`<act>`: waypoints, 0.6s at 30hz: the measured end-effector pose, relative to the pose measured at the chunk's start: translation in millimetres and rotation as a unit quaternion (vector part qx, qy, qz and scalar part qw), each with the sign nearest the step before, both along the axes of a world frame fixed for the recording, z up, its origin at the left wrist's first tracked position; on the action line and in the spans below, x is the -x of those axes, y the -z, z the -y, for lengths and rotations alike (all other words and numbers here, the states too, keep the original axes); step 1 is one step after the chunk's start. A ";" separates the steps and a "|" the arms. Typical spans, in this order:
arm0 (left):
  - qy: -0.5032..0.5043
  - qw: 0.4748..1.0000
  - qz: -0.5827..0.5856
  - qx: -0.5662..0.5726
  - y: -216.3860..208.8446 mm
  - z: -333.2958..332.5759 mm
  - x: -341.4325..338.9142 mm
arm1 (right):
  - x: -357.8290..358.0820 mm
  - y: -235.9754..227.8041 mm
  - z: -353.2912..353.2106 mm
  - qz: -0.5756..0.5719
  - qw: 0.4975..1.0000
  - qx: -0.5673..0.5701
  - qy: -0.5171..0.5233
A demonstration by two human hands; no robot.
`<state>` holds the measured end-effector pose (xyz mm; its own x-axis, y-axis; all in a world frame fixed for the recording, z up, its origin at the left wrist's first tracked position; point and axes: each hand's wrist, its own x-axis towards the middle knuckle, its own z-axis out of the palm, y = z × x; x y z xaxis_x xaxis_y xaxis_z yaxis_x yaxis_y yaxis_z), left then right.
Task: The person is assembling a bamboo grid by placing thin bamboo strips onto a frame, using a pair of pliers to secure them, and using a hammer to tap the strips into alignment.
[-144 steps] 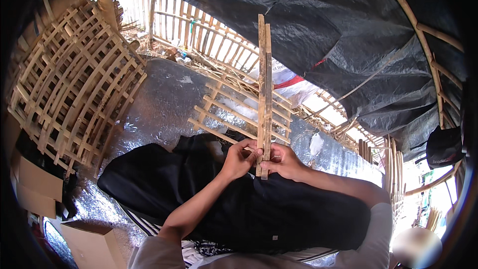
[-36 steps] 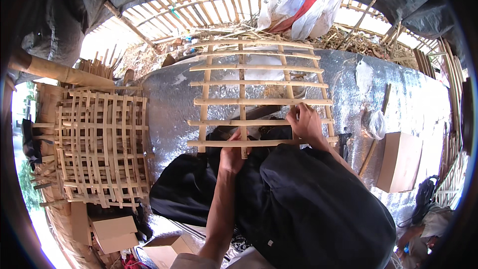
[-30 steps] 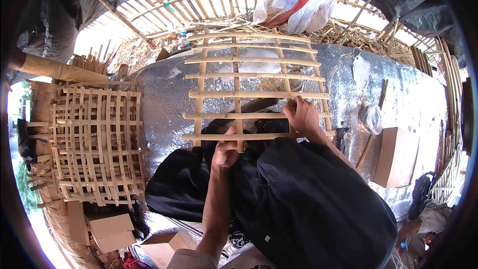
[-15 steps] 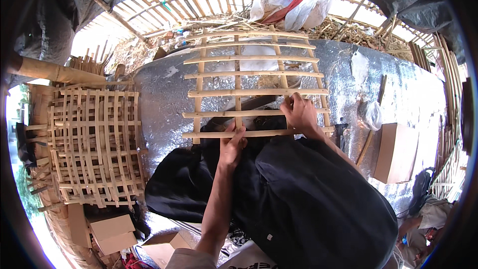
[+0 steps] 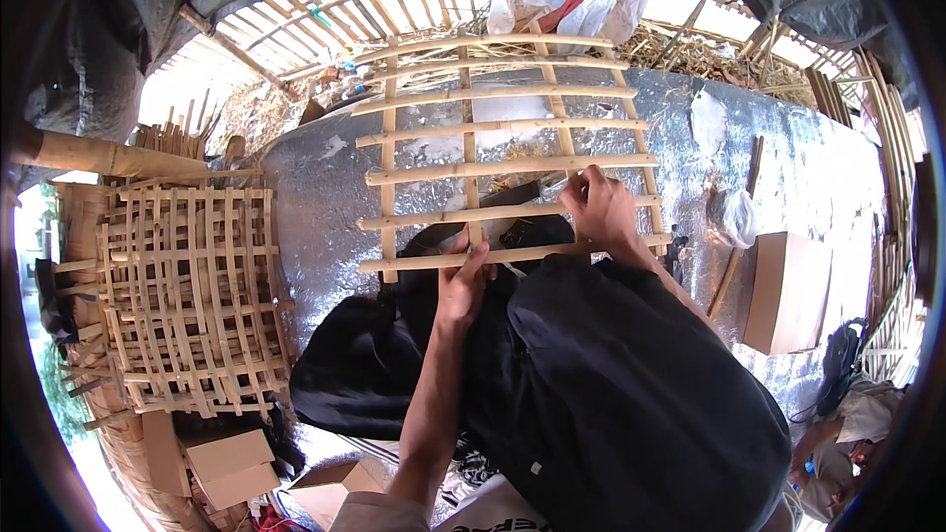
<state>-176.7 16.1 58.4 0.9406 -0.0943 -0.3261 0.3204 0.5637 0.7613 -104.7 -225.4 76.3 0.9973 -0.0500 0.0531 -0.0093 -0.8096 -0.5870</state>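
A bamboo lattice panel (image 5: 507, 168), made of several cross slats over thinner uprights, tilts up in front of my black-trousered legs. At its near edge my left hand (image 5: 463, 276) is closed around the middle upright, the thumb lying along it by the nearest slat. My right hand (image 5: 599, 205) is closed at the right part of the panel, around an upright between the second and third slats; its fingertips are partly hidden. Beneath the panel, seen through its gaps, lies a dark flat blade-like piece (image 5: 512, 195) whose ends are hidden.
Stacked bamboo lattices (image 5: 192, 296) stand at my left, with an open cardboard box (image 5: 232, 463) below. On the silver foil mat (image 5: 325, 177), right side, are a clear plastic bag (image 5: 734, 222), a stick (image 5: 729, 281) and a cardboard box (image 5: 783, 293). Another person (image 5: 852, 443) sits at lower right.
The panel's far edge has risen in the picture and the panel is tipped slightly more upright. My right hand has shifted slightly up with it; both hands keep their hold.
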 end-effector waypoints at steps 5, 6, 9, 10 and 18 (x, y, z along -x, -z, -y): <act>0.020 0.999 0.017 0.041 -12.0 15.7 -13.7 | -7.9 -17.1 17.6 0.072 0.997 0.020 -0.013; 0.025 0.998 0.010 0.052 -7.9 17.6 -15.5 | -8.4 -20.1 21.3 0.093 0.995 0.025 -0.021; 0.035 0.997 -0.017 0.071 3.7 25.0 -17.6 | -7.1 -8.8 29.3 0.105 0.993 0.047 0.001; 0.035 0.996 -0.027 0.071 2.1 30.9 -18.4 | -5.7 -6.1 32.9 0.061 0.997 0.040 0.014; 0.076 0.986 -0.120 0.082 31.7 29.6 -22.0 | 7.4 27.0 39.7 -0.051 0.995 -0.048 0.066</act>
<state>-154.7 -13.5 26.7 0.8093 -0.2980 -0.5062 0.5704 0.6048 0.5558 -112.1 -265.1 49.3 0.9819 -0.1800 -0.0590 -0.1744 -0.7373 -0.6526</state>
